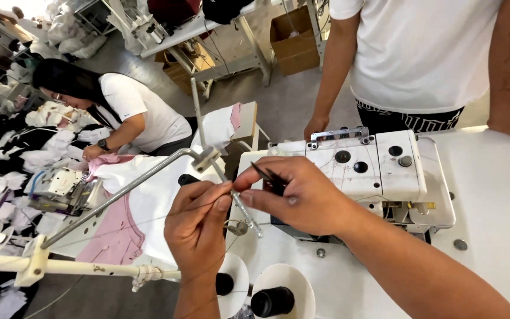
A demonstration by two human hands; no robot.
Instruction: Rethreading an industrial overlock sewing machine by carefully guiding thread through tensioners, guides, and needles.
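- nearest me, two thread stands with black cone cores (273,300) sit at the bottom edge, feeding upward, which is why the thin thread (149,220) runs up toward my hands
- my left hand (199,227) is closed in a pinch, thumb and forefinger pressed on the thread end, held steady so the strand stays taut
- my right hand (299,198) meets it fingertip to fingertip, pinching dark tweezers (265,173) between thumb and fingers; the tips point left, toward the thread
- both hands hover just in front of the metal thread guide rod (149,176), which slants across from a white bar (78,269) at lower left
- behind the hands stands the white overlock sewing machine (379,165) with its dark dials, on the white table (491,201)
- further off, a person in a white shirt (420,53) leans on the table's far side, one hand (316,125) by the machine
- at far left another person (119,112) sits bent over pink and white cloth (119,230) at a second machine (60,189), cut pieces heaped around
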